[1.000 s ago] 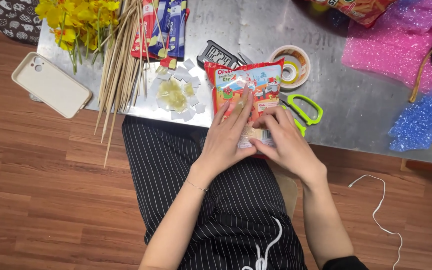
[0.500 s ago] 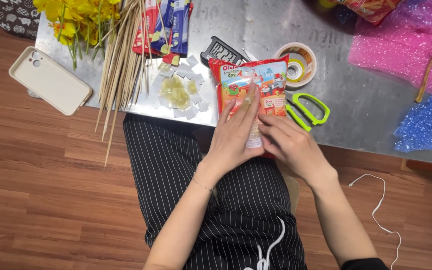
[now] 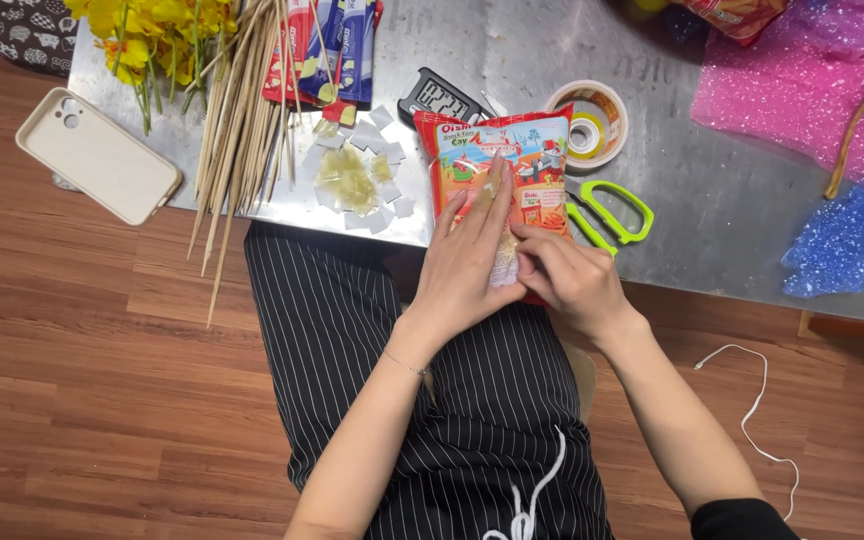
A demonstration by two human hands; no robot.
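Observation:
A red and orange snack bag (image 3: 522, 160) lies on the near edge of a steel table (image 3: 712, 210), its lower end hanging over my lap. My left hand (image 3: 467, 260) rests flat on the bag, fingers stretched up its middle over a thin wooden stick. My right hand (image 3: 562, 275) lies beside it, its fingertips pinching at the bag's lower middle, close to my left fingers. Whether tape sits under the fingers is hidden.
Green scissors (image 3: 607, 215) and a tape roll (image 3: 587, 125) lie right of the bag, a digital timer (image 3: 437, 98) behind it. Paper bits with glue dots (image 3: 357, 180), bamboo skewers (image 3: 237, 120), yellow flowers (image 3: 142, 40), a phone (image 3: 97, 155), pink and blue wrap (image 3: 802, 90) surround them.
My right hand has drawn in from a flat spread to a pinch at the bag's lower middle. My left hand stays pressed on the bag; the view has shifted slightly.

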